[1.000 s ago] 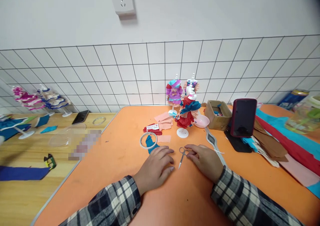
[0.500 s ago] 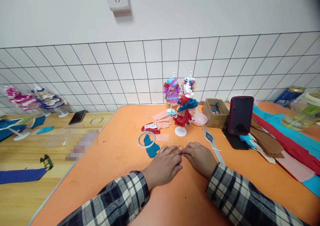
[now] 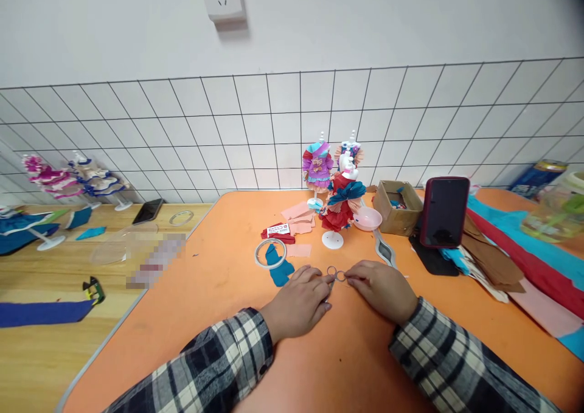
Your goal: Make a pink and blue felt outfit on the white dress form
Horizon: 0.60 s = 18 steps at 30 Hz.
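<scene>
My left hand lies low on the orange table, fingers stretched forward and the thumb apart. Its fingertips rest at a small pair of scissors, whose two metal finger rings show; the blades run toward my fingers and are partly hidden. Just right of the rings, my right hand has thumb and forefinger pinched together close to the nearer ring. What sits in that pinch is too small to make out. Behind my left hand lie a teal cloth piece and a roll of clear tape.
Beyond are dressed doll stands, a pink bowl, a cardboard box and an upright phone. Cloth strips cover the right side. A wooden table with more doll stands adjoins on the left.
My right hand has shifted slightly right, away from my left fingertips, and a second scissor ring now shows between the hands. My left hand stays nearly in place.
</scene>
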Each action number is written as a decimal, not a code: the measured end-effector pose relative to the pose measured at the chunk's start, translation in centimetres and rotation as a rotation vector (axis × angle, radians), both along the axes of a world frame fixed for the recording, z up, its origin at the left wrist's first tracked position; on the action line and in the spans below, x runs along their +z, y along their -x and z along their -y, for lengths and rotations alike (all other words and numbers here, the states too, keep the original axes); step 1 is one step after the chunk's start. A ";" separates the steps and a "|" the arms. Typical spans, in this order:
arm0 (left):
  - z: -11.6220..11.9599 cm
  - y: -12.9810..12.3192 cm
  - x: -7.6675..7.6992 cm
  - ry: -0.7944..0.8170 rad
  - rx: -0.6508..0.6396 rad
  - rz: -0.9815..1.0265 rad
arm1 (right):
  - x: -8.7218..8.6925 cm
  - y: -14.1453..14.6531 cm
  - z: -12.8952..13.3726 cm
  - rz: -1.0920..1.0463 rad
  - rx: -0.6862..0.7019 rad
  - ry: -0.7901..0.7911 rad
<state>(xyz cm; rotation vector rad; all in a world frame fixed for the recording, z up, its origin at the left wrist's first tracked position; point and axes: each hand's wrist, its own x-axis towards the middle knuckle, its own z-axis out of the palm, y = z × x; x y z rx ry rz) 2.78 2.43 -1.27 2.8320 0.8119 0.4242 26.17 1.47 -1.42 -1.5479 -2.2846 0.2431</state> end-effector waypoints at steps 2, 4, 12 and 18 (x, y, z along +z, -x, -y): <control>0.0 0.1 0.0 0.027 -0.007 0.015 | -0.2 0.5 -0.1 -0.016 0.006 -0.018; 0.1 0.1 0.2 0.067 0.003 0.030 | -0.4 1.0 -0.2 -0.015 0.052 -0.014; 0.2 0.6 0.6 0.210 0.068 0.104 | -0.6 1.4 -0.3 0.023 0.104 0.024; 0.3 0.6 0.5 0.184 0.035 0.089 | -0.3 1.6 0.0 -0.021 0.073 0.047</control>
